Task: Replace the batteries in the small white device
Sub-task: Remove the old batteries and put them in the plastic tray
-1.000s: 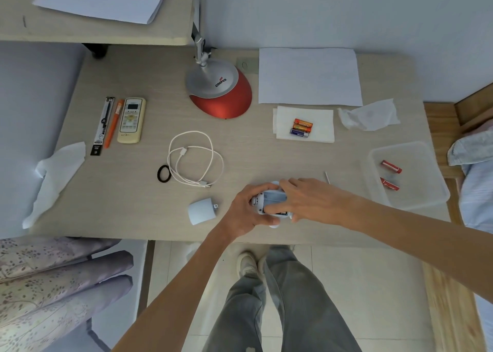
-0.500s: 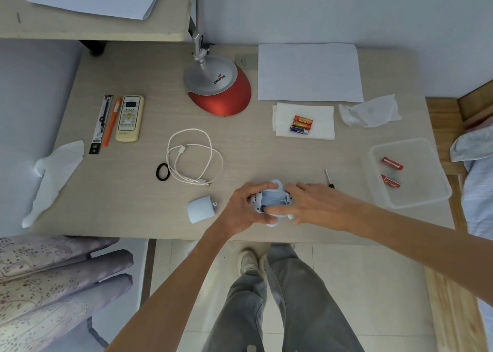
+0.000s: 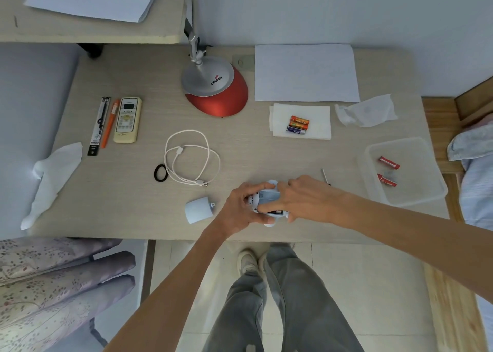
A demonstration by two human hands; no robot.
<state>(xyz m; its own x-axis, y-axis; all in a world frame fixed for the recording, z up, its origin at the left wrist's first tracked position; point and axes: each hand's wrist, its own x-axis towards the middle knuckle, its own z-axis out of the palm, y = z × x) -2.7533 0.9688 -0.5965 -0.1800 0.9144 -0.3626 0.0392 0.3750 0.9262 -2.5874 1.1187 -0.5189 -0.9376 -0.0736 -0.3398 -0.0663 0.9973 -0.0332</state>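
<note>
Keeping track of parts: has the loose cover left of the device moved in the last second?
No. The cover lies where it did, directly below the plug end of the white cable in the view.

Left hand (image 3: 244, 205) curled gripping, right hand (image 3: 306, 198) beside it, fingers straight
</note>
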